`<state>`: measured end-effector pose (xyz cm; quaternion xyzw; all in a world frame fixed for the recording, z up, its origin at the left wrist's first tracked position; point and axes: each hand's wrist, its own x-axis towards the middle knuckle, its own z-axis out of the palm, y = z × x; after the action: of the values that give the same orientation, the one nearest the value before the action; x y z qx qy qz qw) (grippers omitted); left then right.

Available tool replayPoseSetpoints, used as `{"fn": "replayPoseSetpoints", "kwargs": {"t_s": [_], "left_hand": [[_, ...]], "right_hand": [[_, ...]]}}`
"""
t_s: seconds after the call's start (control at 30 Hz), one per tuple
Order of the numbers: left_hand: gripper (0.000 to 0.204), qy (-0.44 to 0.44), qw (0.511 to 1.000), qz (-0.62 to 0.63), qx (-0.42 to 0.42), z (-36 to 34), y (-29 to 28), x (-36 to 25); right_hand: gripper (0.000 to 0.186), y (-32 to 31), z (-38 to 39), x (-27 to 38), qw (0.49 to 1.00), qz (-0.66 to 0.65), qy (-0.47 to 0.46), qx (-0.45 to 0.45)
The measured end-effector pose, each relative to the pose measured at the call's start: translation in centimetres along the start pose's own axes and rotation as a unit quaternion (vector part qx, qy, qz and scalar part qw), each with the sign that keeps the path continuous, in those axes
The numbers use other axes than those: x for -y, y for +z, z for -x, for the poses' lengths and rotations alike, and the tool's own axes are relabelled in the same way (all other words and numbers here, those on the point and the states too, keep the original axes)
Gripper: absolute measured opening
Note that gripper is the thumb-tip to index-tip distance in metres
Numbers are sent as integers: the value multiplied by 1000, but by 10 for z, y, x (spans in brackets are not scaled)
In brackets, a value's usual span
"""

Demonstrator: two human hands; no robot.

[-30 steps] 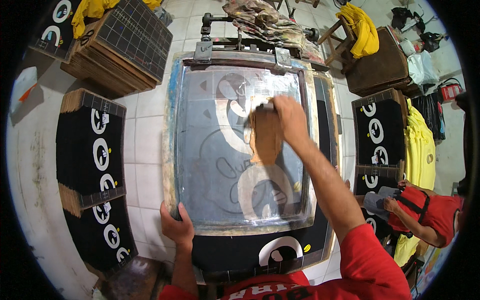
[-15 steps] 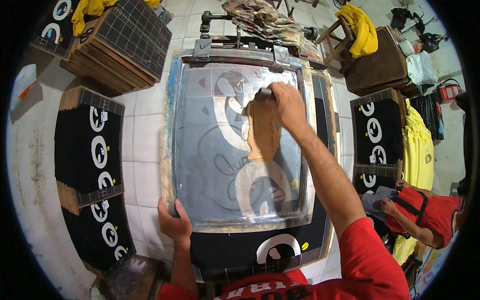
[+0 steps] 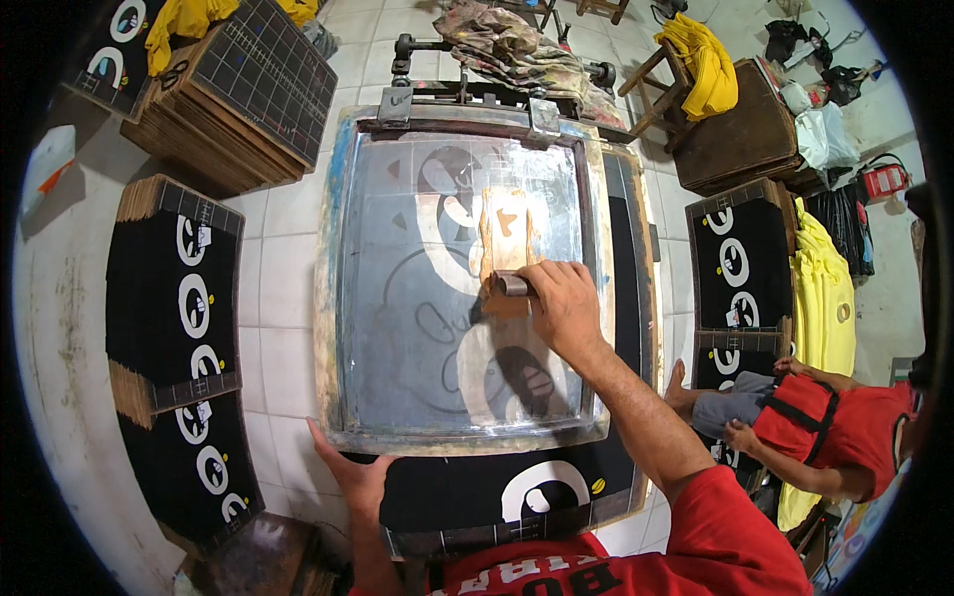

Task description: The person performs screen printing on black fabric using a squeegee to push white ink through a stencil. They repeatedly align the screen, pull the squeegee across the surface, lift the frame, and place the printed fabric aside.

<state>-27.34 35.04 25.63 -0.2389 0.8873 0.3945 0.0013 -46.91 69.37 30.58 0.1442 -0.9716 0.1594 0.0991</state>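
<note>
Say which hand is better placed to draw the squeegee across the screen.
Right, probably: the right hand holds the squeegee at the orange ink; the left hand is spread by the near-left corner of the frame.

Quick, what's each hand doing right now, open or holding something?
Left hand: open, by the near left corner of the screen frame; contact unclear.
Right hand: closed, holding the dark squeegee.

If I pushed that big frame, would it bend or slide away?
The frame looks stiff, judging by its straight, thick sides. It probably wouldn't slide far, since two metal clamps seem to grip its far edge. Its see-through sheet might be delicate, because shapes show through it.
</note>
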Motion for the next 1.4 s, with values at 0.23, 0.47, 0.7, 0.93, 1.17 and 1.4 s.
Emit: {"fn": "replayPoseSetpoints", "kwargs": {"t_s": [0.23,0.47,0.7,0.93,1.17,1.4], "left_hand": [[140,69,986,128,-87,13,26,41],[133,163,981,20,-108,20,31,76],[127,155,981,51,-107,20,35,85],[126,210,969,64,-112,17,37,86],[118,258,960,44,-95,15,35,83],[120,242,965,27,-95,16,33,78]], "right_hand": [[28,-6,-15,-8,1000,-17,15,16],[26,-8,-52,-22,999,-33,14,2],[27,-13,-56,-16,983,-74,-102,134],[28,-33,-19,-11,997,-46,4,68],[34,-23,-31,-18,994,-47,-14,100],[42,8,-141,-89,998,-28,10,64]]}}
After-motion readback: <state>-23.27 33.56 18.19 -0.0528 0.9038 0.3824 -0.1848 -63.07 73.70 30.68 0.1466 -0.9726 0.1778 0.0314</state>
